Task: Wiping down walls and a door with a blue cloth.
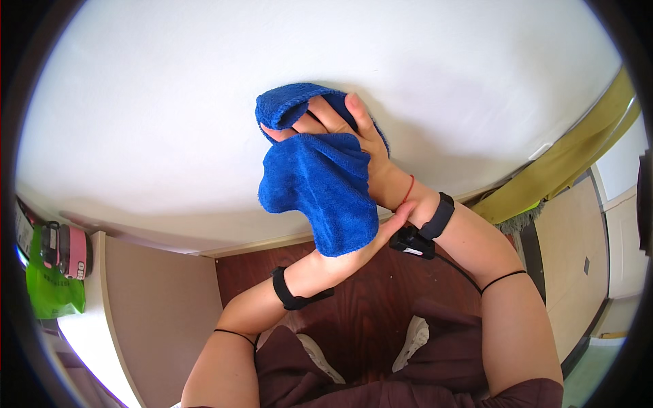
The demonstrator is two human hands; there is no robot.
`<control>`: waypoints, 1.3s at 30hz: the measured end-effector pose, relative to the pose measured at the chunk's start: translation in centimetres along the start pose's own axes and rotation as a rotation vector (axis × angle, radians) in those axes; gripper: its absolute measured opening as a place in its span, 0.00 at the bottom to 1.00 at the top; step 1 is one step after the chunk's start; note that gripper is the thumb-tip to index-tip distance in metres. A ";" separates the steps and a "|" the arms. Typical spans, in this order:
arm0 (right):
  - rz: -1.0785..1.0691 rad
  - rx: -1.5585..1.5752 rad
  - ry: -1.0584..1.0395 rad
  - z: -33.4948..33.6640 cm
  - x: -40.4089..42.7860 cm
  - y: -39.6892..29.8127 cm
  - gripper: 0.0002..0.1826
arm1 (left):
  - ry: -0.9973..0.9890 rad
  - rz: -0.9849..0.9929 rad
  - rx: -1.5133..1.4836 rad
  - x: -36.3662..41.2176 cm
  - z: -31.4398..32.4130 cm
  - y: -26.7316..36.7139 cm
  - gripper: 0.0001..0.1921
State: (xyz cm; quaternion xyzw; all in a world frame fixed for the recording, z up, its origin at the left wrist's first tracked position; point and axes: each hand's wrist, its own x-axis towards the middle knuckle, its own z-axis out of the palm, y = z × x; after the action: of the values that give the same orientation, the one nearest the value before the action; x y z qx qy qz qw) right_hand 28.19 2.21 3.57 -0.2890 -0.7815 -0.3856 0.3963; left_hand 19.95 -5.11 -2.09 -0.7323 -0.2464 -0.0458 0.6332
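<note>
A blue terry cloth [321, 188] lies bunched against the white wall [204, 102], its upper edge curled over some fingers. My right hand [375, 148] presses it there, fingers spread and partly tucked into the folds. The lower part of the cloth hangs over my left hand [380, 237] and hides most of it. Only the left thumb and wrist side show, with the thumb at my right wrist beside a red string bracelet [409, 188]. Whether the left fingers grip the cloth is hidden.
Black straps [438, 217] circle both wrists, with a small black device [412, 242] and cable. At left stands a cabinet [158, 316] with a pink-and-black bottle [74, 252] and green bag [53, 285]. An olive curtain [556, 173] hangs at right. Below is dark wood flooring [367, 316].
</note>
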 end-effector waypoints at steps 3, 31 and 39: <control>0.006 0.033 -0.004 0.0 0.0 0.0 0.26 | 0.045 -0.193 -0.207 -0.3 -0.3 -0.3 0.24; -0.003 -0.066 -0.022 0.5 -0.1 -0.2 0.25 | 0.066 -0.426 -0.711 -0.6 0.2 1.6 0.28; 0.021 -0.101 0.025 0.7 -0.2 -0.4 0.22 | -0.145 0.093 -0.035 -1.3 1.2 2.4 0.26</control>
State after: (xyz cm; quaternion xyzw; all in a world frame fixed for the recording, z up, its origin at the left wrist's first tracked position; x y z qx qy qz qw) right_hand 27.76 2.55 3.01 -0.3119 -0.7531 -0.4239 0.3948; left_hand 19.50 -4.58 -5.00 -0.7552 -0.2566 0.0326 0.6023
